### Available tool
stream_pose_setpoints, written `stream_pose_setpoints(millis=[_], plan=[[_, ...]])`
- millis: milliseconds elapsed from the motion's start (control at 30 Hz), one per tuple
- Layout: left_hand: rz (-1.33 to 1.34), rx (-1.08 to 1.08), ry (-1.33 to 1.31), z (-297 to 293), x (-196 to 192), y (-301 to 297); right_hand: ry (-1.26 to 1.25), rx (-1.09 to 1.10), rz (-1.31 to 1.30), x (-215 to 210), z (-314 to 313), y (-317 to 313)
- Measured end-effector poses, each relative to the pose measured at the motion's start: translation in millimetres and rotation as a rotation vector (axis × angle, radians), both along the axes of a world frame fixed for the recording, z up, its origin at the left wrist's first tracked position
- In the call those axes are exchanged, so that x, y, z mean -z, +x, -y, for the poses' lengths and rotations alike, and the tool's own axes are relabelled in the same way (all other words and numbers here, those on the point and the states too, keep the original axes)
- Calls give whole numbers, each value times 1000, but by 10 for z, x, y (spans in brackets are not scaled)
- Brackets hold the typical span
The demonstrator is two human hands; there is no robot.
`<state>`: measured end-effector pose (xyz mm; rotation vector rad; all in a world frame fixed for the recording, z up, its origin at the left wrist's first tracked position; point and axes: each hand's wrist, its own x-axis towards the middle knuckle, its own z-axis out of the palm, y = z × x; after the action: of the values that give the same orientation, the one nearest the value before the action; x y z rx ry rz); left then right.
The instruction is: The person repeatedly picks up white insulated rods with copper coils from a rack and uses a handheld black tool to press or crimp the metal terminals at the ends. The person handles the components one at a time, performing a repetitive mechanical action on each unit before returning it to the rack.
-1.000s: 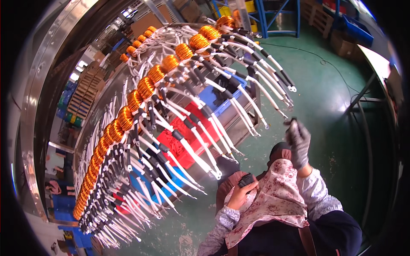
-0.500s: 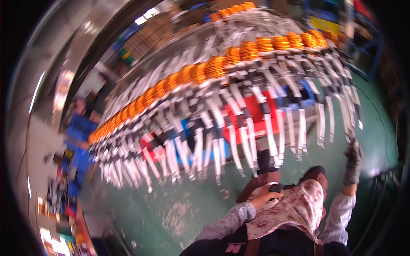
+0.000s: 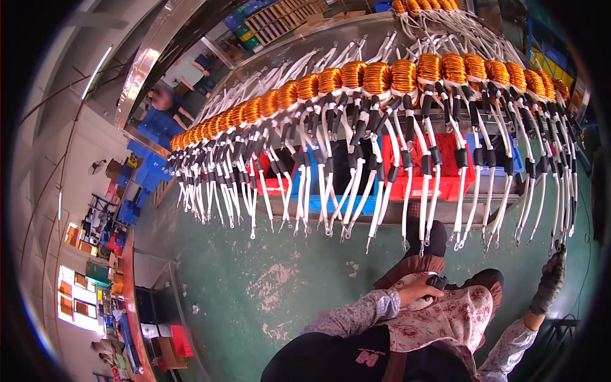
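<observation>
The gloved right hand (image 3: 551,280) reaches up and pinches the tip of a white wire (image 3: 562,210) at the right end of the row of orange coils (image 3: 375,76). The bare left hand (image 3: 420,290) is closed around a small black tool (image 3: 436,281) near the apron (image 3: 455,315).

Coils (image 3: 377,76) wound in glossy copper wire – leads (image 3: 354,191) sleeved in smooth white and black plastic. Rail (image 3: 159,48) seen as bright polished metal. Right hand (image 3: 551,280) covered by dark knit glove – floor (image 3: 254,286) painted green, scuffed matt.
</observation>
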<state>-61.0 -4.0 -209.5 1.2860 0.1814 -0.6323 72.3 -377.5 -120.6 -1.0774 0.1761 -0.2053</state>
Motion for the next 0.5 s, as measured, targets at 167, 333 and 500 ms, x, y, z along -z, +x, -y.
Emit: stream_pose_setpoints(millis=[167,333,500], plan=[[-19,9,-1,6,90,-10,159,118,-216,-152,-194,246],[29,19,7,3,9,0,76,-42,-29,141,165,523],[33,10,51,20,64,-48,-727,57,149,11,-38,261]])
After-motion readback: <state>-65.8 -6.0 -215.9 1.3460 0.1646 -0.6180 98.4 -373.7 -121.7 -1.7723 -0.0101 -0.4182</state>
